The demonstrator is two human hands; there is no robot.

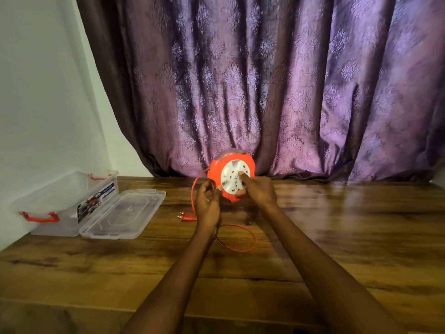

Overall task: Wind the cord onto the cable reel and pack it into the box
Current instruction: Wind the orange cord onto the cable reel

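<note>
- A wooden table (337, 237) is seen in front of a purple curtain (289, 80); nothing on it blocks the work.
- A clear plastic box (65, 201) with red handles is set at the table's left edge, well apart from the hands. Only what looks like a printed label or card is seen through its wall; no cord is in it. Its lid (122, 213) is laid open flat just beside it.
- The orange cable reel (231, 177) is held upright above the table's far middle. The right hand (260, 191) is pressed on its white socket face, a finger in the winding dimple, it seems.
- The left hand (207, 203) is closed loosely about the cord (240, 247) beside the reel's rim.
- A slack loop is lying on the table, ending at the plug (187, 216). If it is wound without tension, the loop could kink or bunch at the rim, and the plug could be dragged off.
</note>
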